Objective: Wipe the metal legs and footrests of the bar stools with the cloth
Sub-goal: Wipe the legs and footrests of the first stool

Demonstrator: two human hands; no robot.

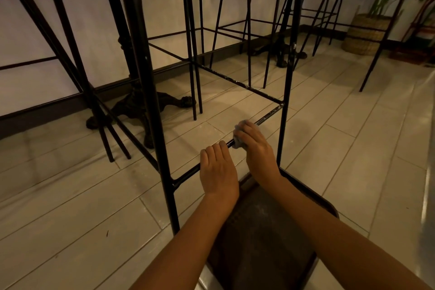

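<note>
Running diagonally through the centre of the frame, the thin black footrest [266, 117] of the nearest bar stool [164, 139] shows pale scuffs toward its right end. The right hand [255, 146] grips a bunched grey cloth [239, 143] against this bar. Just beside it, lower left, the left hand [217, 172] curls over the same bar. Slim legs of other stools [193, 54] and an ornate table base [141, 103] crowd behind, and a woven basket [364, 35] sits upper right.
</note>
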